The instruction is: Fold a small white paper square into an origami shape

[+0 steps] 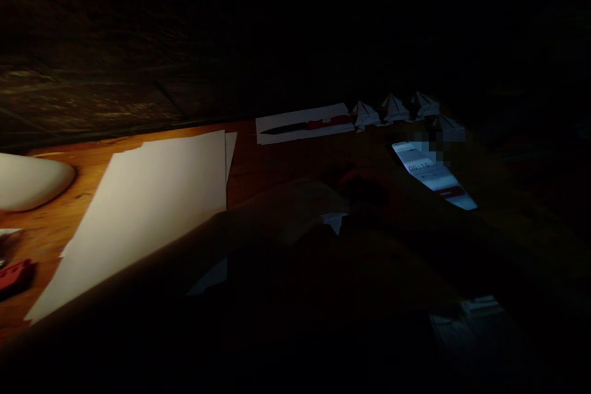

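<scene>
In deep shadow near the middle, my left hand is closed on a small folded paper, whose pale corner sticks out below the fingers. My right hand meets it from the right with the fingers curled. Darkness hides what the right fingers hold. To the left of my hands lies a stack of white paper sheets, partly covered by my left forearm. A phone with a lit timer screen rests just beyond my right hand.
Along the back, a knife with a red handle lies on a paper strip. Several folded paper shapes stand to its right. At left are a white rounded object and a red object. A brick-like wall rises behind.
</scene>
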Available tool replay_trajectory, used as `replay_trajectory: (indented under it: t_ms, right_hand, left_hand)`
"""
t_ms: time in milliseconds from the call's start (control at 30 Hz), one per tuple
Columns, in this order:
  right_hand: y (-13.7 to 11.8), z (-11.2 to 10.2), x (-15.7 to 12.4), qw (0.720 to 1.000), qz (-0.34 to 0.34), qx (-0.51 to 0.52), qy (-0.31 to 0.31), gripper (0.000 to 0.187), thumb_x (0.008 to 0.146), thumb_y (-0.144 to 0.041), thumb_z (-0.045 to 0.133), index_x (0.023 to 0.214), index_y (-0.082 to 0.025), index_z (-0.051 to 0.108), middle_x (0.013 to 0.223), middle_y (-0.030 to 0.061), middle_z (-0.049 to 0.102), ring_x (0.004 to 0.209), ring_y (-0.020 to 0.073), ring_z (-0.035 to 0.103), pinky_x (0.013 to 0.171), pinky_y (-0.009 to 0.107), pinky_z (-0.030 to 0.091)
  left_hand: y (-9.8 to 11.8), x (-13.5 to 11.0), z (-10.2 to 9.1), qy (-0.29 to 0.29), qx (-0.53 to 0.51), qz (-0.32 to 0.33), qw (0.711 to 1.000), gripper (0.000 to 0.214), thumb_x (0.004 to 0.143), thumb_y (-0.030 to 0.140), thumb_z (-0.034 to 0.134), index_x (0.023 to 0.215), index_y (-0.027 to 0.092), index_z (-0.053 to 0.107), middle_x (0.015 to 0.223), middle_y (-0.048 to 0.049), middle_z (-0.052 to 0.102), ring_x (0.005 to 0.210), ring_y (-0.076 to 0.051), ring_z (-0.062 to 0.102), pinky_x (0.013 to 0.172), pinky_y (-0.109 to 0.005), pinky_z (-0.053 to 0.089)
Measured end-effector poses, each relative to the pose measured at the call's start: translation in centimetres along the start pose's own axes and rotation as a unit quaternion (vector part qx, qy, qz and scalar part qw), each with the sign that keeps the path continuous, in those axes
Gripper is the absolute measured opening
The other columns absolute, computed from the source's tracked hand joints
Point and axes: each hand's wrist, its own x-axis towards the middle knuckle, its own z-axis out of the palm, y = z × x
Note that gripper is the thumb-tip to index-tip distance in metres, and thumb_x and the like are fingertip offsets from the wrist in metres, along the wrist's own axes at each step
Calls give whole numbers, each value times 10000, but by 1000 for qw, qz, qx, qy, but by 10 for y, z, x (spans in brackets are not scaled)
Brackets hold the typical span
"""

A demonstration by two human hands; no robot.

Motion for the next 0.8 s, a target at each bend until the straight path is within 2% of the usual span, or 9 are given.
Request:
replay_trajectory:
  t_ms: [233, 467, 667, 800]
  right_hand:
    - [5, -2, 1, 1000, -16, 13, -14, 304, 867, -241, 686, 1168, -244, 648, 1194, 58, 667, 1084, 243, 622, 904, 369, 478]
    - [7, -3, 5, 999, -36, -9, -26, 328, 853, -283, 714, 1171, -235, 652, 1164, 74, 642, 1056, 250, 608, 872, 371, 476]
    - [8, -5, 5, 997, -48, 0, -54, 350, 893, -220, 649, 1240, -254, 616, 1201, 71, 620, 1108, 238, 596, 929, 380, 468]
    - [11, -8, 2, 997, -46, 9, -57, 431, 890, -211, 644, 1312, -269, 577, 1303, 69, 609, 1189, 244, 578, 994, 395, 450]
  left_hand:
    - [-1, 3, 0, 4, 21, 43, 999, 485, 962, 81, 482, 1417, 238, 541, 1394, -94, 614, 1314, -250, 541, 1099, -458, 448]
    - [3, 4, 1, -4, 28, 36, 999, 481, 958, 85, 476, 1413, 226, 538, 1389, -72, 620, 1310, -234, 538, 1119, -430, 432]
    - [-1, 3, 6, 2, 47, 35, 998, 528, 912, 81, 505, 1413, 247, 530, 1384, -62, 620, 1314, -250, 529, 1111, -456, 432]
    - [0, 3, 6, -1, 50, 31, 998, 535, 901, 60, 519, 1405, 239, 535, 1419, -65, 595, 1325, -249, 519, 1120, -461, 429]
